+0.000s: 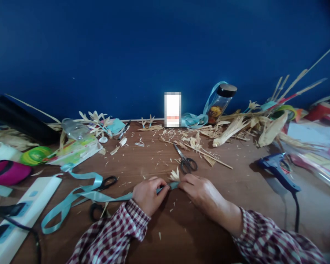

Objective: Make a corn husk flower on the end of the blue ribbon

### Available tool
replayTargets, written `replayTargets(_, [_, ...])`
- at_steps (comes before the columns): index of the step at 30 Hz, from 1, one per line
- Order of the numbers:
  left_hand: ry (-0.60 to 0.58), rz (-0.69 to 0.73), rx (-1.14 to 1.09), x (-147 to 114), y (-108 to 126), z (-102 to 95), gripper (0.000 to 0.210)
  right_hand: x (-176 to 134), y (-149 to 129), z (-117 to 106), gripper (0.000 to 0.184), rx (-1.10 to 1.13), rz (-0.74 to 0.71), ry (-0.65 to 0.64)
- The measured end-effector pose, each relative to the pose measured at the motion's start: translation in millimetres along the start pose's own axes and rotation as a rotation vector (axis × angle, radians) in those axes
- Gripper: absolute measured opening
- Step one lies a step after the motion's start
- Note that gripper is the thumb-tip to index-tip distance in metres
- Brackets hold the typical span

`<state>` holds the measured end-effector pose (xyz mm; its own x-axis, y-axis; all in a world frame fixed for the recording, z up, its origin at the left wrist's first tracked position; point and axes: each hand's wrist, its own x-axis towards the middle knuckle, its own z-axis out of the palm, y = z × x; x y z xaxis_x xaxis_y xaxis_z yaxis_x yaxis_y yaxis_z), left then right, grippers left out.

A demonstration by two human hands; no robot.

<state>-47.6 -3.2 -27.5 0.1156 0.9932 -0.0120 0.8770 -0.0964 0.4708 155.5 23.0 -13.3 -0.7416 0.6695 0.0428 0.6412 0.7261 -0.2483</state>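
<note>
Wore checked sleeves (110, 234) and held pale blue ribbon (99, 196) in narrow pinches of the left hand (150, 194) and the right hand (203, 194), with a straw-coloured flower (175, 176) just beyond it, in the gap between them; could not tell about any right-hand grip on the flower. Trailed the ribbon's loose loops well out to the left of the left hand, and had metal scissors (184, 158) just beyond the right hand and a blue glue gun (276, 167) well to its right.

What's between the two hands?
Head view: a short stretch of blue ribbon lies between the left hand and the right hand, with a pale flower just beyond it.
</note>
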Motion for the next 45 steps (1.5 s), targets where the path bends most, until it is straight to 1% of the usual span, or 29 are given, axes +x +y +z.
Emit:
replayTargets(6, [0.045,0.034,-0.074,1,-2,4.8,0.015,6,2,10,0.016,0.088,0.152,0.129])
replayTargets(12, [0.039,0.054,-0.046,1,-1,5.1,0.016,4,5,10,0.013,0.223,0.170,0.216])
replayTargets(15, [0.040,0.056,-0.038,0,0,4.1,0.017,0,5,4,0.014,0.271,0.190,0.234])
replayTargets(19, [0.034,0.067,-0.038,0,0,3.2,0.018,-11,4,-13,0.016,0.243,0.223,0.220])
replayTargets(22, [0.038,0.068,-0.010,0,-1,3.1,0.019,-34,14,-27,0.013,0.175,0.318,0.257])
replayTargets(25, [0.026,0.080,0.015,0,-2,3.5,0.020,-72,42,-39,0.015,0.042,0.520,0.286])
replayTargets(26, [0.026,0.073,0.026,1,-3,3.9,0.020,-88,54,-42,0.015,-0.003,0.608,0.337])
replayTargets(28, [0.042,0.045,0.051,1,-3,5.4,0.021,-119,79,-48,0.016,-0.084,0.735,0.437])
replayTargets(31, [0.097,0.039,0.052,1,-5,9.1,0.024,-160,111,-55,0.025,-0.260,0.844,0.459])
replayTargets(34, [0.135,0.009,0.073,1,-7,12.5,0.026,-182,132,-59,0.028,-0.397,0.910,0.495])
replayTargets(37, [0.150,-0.030,0.086,0,-9,13.4,0.027,-185,144,-58,0.028,-0.417,0.924,0.488])
replayTargets(40, [0.161,-0.041,0.055,0,-9,11.8,0.030,-179,148,-55,0.032,-0.400,0.915,0.401])
replayTargets(43, [0.145,-0.013,-0.012,1,-10,7.8,0.033,-173,150,-53,0.034,-0.401,0.920,0.297])
replayTargets(45, [0.126,0.029,-0.062,1,-11,4.0,0.034,-172,151,-52,0.033,-0.416,0.921,0.276])
